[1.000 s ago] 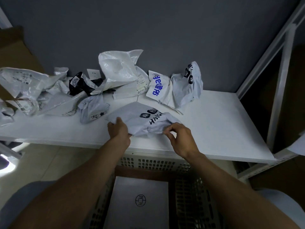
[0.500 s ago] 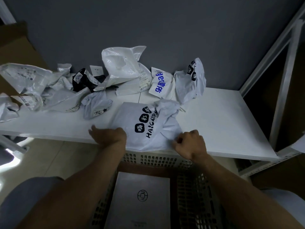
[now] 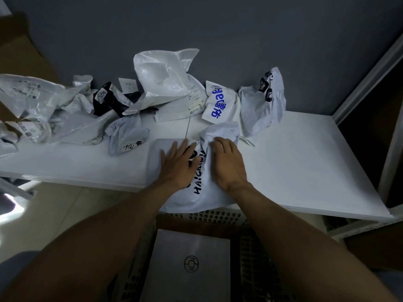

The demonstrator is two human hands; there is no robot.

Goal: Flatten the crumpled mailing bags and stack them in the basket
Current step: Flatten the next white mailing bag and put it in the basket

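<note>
A white tabletop spans the middle of the scene, a thin dark seam running down its surface. Behind it is a plain blue-grey wall with a small white socket plate (its lower edge is hidden). A white metal shelf frame rises at the right. Brown cardboard stands at the upper left. Pale floor tiles show below the table, with bright glare at the left edge.
</note>
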